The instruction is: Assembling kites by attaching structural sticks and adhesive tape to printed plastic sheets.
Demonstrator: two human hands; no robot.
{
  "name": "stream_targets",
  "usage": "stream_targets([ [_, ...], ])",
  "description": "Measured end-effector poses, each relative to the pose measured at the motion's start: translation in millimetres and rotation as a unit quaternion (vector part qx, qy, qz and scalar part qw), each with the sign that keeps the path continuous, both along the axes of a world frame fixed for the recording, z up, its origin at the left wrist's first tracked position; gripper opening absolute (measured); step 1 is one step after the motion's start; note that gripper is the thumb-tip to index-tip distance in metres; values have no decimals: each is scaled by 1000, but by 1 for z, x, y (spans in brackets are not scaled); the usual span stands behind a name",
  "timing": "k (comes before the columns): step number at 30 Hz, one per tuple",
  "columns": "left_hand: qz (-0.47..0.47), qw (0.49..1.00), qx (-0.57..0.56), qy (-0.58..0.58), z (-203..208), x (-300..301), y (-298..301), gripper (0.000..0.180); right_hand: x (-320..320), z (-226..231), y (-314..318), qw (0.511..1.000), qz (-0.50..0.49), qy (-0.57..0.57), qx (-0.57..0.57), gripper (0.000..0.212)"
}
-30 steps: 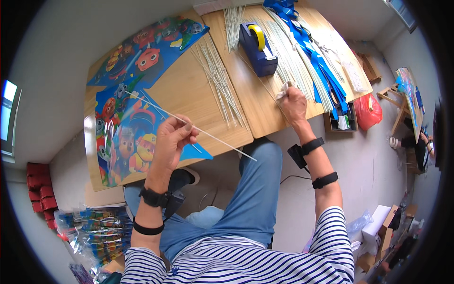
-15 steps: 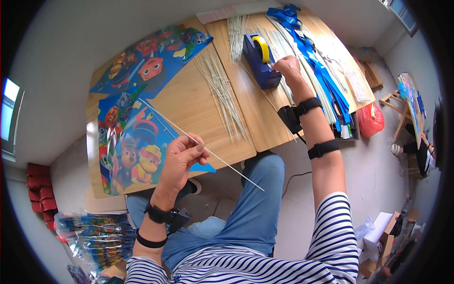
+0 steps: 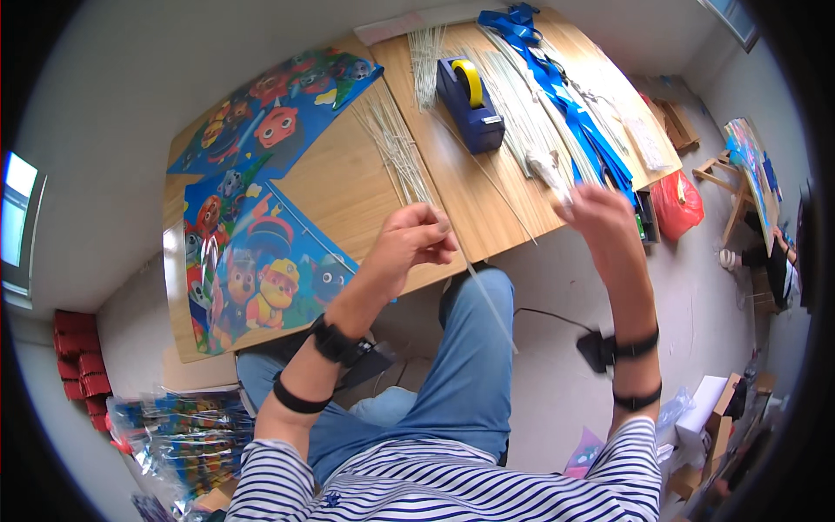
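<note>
My left hand (image 3: pixel 410 242) is closed in a pinch on a thin white rod (image 3: pixel 492 304), which slants down in front of my knee. My right hand (image 3: pixel 600 213) hovers off the table's front edge, smeared by motion, so its fingers and anything in them cannot be made out. Just beyond its fingertips is a crumpled whitish, shiny thing (image 3: pixel 548 170). A dark blue tape dispenser (image 3: pixel 481 129) with a yellow-cored roll (image 3: pixel 470 83) stands on the table. To the left lie blue triangular printed sheets (image 3: pixel 277 287) with cartoon figures, a thin rod (image 3: pixel 304 233) on the nearest.
Bundles of white rods (image 3: pixel 396 152) lie mid-table, with blue straps (image 3: pixel 574 113) at the right. A red plastic bag (image 3: pixel 677 204) hangs beside the table (image 3: pixel 335 191). Packed printed sheets (image 3: pixel 187 435) sit on the floor at lower left. Another person (image 3: pixel 783 261) is at far right.
My right hand has left the tape dispenser and swung right and toward me. My left hand has moved right and farther forward with the rod, which now points more steeply down.
</note>
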State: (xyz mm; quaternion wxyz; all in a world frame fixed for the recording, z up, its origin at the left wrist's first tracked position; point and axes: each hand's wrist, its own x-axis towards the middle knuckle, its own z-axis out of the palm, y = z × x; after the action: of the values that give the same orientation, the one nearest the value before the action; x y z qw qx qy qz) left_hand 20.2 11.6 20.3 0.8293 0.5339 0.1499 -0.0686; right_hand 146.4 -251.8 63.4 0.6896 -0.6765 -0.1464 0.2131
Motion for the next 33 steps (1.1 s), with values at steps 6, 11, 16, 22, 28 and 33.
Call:
stream_targets([
  [6,-112,989,-30,91,-44,59,-72,8,-138,-26,-102,980,-134,123,-86,11],
  [11,-129,988,24,83,-47,87,-88,8,-126,-47,-114,986,-111,99,-80,11],
  [16,-108,990,34,83,-36,88,-85,10,-123,-51,-112,982,-102,140,-69,9],
  [22,-90,988,77,104,-56,95,-81,14,-126,-64,-120,985,-87,139,-52,4],
  [28,-30,964,187,187,-74,122,-14,13,-131,-65,-114,980,-75,180,-42,9],
  [33,32,953,179,243,-82,144,26,11,-125,-71,-116,979,-76,183,-43,8],
])
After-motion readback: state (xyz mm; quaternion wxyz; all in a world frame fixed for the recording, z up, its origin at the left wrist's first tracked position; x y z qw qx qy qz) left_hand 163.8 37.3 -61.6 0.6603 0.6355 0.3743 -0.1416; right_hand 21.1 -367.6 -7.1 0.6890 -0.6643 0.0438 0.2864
